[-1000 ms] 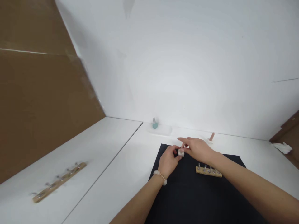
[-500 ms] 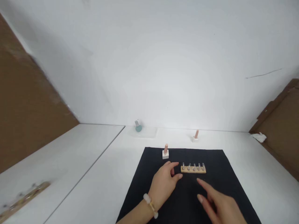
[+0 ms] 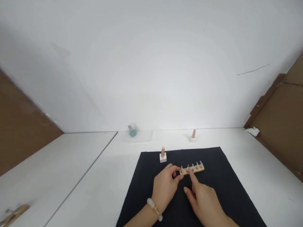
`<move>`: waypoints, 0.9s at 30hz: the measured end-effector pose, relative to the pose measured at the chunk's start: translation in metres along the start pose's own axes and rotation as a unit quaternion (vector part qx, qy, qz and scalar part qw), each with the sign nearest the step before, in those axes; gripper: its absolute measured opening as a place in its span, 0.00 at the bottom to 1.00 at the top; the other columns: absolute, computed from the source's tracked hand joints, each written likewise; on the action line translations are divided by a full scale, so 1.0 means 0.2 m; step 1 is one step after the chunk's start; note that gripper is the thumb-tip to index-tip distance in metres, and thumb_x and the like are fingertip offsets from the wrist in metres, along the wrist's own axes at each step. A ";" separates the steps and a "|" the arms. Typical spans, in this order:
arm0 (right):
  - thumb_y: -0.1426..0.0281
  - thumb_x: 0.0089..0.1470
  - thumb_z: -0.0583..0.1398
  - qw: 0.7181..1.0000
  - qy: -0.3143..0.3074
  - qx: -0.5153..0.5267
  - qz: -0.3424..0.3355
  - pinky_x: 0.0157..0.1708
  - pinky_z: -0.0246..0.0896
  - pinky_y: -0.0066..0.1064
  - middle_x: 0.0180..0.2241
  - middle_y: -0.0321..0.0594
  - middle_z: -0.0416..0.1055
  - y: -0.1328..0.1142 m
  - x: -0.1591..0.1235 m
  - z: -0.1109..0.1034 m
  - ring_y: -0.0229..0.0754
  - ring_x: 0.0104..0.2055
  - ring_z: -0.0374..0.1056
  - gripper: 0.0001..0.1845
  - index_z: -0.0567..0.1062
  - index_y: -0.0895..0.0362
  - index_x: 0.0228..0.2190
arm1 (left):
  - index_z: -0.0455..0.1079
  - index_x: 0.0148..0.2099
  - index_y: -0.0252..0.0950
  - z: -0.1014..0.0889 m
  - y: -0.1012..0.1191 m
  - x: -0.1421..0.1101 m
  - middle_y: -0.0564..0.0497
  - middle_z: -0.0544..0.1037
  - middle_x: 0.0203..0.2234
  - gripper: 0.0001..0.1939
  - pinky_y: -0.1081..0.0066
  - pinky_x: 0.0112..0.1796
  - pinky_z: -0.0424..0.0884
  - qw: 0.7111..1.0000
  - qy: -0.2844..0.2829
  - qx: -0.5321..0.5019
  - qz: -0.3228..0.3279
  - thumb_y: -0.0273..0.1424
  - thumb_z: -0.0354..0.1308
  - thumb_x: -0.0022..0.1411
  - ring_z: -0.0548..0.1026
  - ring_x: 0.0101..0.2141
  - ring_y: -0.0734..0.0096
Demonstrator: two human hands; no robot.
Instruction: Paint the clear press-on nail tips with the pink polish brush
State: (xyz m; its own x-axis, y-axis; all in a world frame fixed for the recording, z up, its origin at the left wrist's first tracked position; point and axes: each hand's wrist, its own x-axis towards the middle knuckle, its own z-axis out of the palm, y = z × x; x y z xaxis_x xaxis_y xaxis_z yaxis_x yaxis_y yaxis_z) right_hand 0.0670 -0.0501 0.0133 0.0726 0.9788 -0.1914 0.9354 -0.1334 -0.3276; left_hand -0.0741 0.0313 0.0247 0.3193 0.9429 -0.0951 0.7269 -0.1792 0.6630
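Note:
A narrow wooden nail-tip stand [image 3: 200,169] lies on a black cloth [image 3: 227,189], with several clear nail tips [image 3: 197,165] standing upright in a row. The thumb and index finger of my left hand [image 3: 164,184] close around the stand's left end. My right hand [image 3: 204,198] has its index finger stretched out to the stand's front edge, near the middle tips; its thumb is held apart and nothing is in it. Whether that fingertip touches a tip or only the wood, I cannot tell. Beyond my left hand, a nail polish bottle [image 3: 163,156] with a pinkish cap stands on the cloth.
Behind the cloth stands a second pink-capped bottle [image 3: 193,137]. A teal bottle [image 3: 133,132] leans in a clear tray [image 3: 148,136] by the wall. Crumpled white tissue [image 3: 253,131] lies far right. Another wooden strip [image 3: 15,215], blurred, shows at the lower left.
My left fingers have come onto the stand's left end, and the stand is now slightly slanted. My right hand has moved left and forward to the stand. The camera view has shifted.

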 end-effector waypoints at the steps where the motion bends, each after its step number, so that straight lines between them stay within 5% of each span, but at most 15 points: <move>1: 0.69 0.68 0.53 1.000 -0.002 -0.004 0.003 0.31 0.66 0.33 0.34 0.47 0.83 0.00 0.00 0.00 0.52 0.35 0.82 0.33 0.57 0.67 0.70 | 0.82 0.41 0.40 0.00 0.00 0.00 0.58 0.74 0.29 0.07 0.75 0.32 0.61 1.000 0.001 -0.001 0.002 0.24 0.66 0.62 0.74 0.30 0.72; 11: 0.70 0.66 0.55 0.999 -0.003 0.030 0.017 0.34 0.64 0.32 0.33 0.41 0.82 -0.01 0.02 -0.02 0.50 0.36 0.80 0.32 0.61 0.60 0.69 | 0.81 0.40 0.40 0.01 -0.01 0.00 0.58 0.75 0.29 0.07 0.74 0.33 0.61 1.000 0.009 -0.005 0.009 0.23 0.67 0.61 0.76 0.32 0.71; 27: 0.69 0.67 0.53 0.998 -0.048 0.033 0.022 0.38 0.66 0.37 0.36 0.47 0.83 -0.01 -0.02 -0.05 0.54 0.39 0.80 0.34 0.56 0.63 0.71 | 0.81 0.40 0.42 0.01 -0.01 -0.01 0.58 0.75 0.30 0.07 0.75 0.33 0.62 1.000 0.017 -0.002 0.005 0.24 0.66 0.62 0.76 0.31 0.72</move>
State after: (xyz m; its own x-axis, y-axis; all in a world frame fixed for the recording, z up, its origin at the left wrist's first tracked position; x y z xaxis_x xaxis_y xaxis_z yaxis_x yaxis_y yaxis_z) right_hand 0.0680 -0.0521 0.0240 0.0762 0.9529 -0.2936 0.9069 -0.1886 -0.3769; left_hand -0.0743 0.0298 0.0223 0.3063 0.9498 -0.0629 0.7210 -0.1883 0.6669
